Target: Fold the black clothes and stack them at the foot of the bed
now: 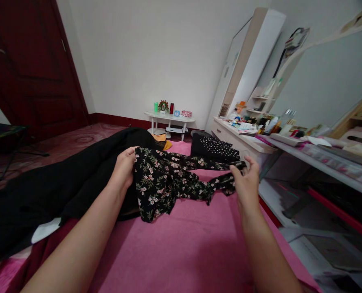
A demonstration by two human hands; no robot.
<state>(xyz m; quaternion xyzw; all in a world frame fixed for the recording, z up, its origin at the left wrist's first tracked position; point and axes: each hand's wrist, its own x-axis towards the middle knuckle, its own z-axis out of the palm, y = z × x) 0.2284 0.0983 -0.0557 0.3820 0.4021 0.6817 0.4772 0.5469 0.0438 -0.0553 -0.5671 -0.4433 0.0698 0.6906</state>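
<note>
A black garment with a pink and white floral print is stretched sideways between my two hands, over a pink sheet. My left hand pinches its wider end, near the upper left corner. At the other side my right hand grips the narrow ends with thumb and fingers. The cloth hangs in folds, and its lower edge droops toward the sheet. Whether it is a top or a dress cannot be made out. Some fingertips of both hands are hidden by the cloth or turned away.
Black clothes lie heaped on the left. Beyond my right hand sits a folded black and white dotted pile, and an orange cloth lies farther back. A cluttered dresser stands right; a small white table stands by the wall.
</note>
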